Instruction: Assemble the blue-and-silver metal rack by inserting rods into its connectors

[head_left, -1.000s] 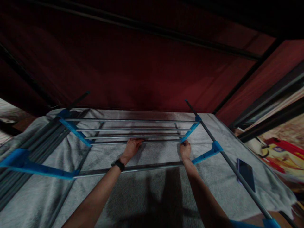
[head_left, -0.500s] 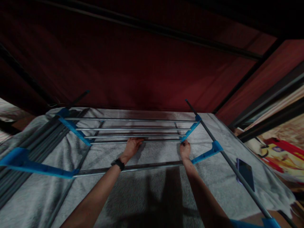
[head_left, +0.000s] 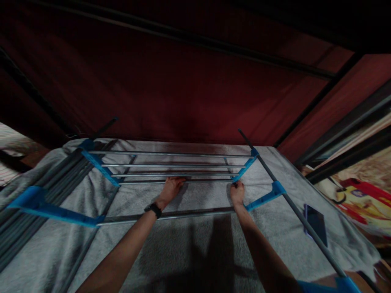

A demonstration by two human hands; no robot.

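Note:
A metal rack (head_left: 171, 165) with silver rods and blue plastic side brackets lies on a grey blanket (head_left: 189, 252). My left hand (head_left: 171, 188), with a black watch on the wrist, grips the nearest rod of the far shelf around its middle. My right hand (head_left: 237, 193) holds the right end of that same rod, at the blue bracket (head_left: 244, 167). A closer rod (head_left: 165, 215) runs across under both forearms, joined to a long blue bracket (head_left: 51, 209) on the left.
A dark phone (head_left: 316, 224) lies on the blanket at the right, beside a long grey pole (head_left: 293, 207). Several dark poles (head_left: 39, 191) lie bunched at the left. A dark red fabric wall (head_left: 183, 89) rises behind the rack. Colourful cloth (head_left: 363, 199) shows at far right.
Both hands stay on the same rod. The view has shifted slightly, with the left blue bracket appearing a little further right and higher.

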